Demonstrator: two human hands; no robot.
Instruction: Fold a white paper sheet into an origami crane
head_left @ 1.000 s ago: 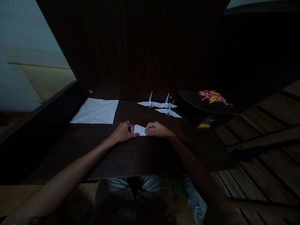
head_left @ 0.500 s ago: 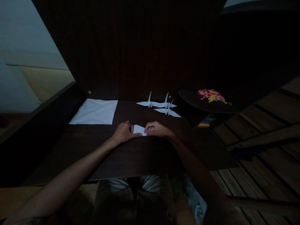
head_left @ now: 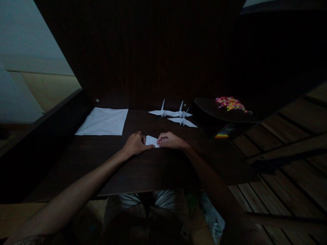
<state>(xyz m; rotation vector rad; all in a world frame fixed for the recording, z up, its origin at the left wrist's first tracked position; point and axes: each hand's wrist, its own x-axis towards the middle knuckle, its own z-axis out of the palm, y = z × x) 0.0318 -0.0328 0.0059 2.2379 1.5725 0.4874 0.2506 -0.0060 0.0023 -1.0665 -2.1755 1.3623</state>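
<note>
A small folded piece of white paper [head_left: 151, 140] lies on the dark desk between my hands. My left hand [head_left: 136, 143] grips its left side, with the thumb stretched along the near edge and the fingers curled. At the right end of the paper, my right hand [head_left: 167, 140] is closed with its fingertips pinching the corner. My fingers cover both ends of the paper. Beyond my hands stand three white paper cranes, among them a left crane [head_left: 162, 112] and a front crane [head_left: 183, 121].
A larger creased white sheet [head_left: 104, 121] lies at the back left of the desk [head_left: 153, 170]. On the right, a raised dark shelf [head_left: 209, 106] carries a heap of small colourful pieces [head_left: 230, 103]. A dark panel rises behind, and a low side board borders the left.
</note>
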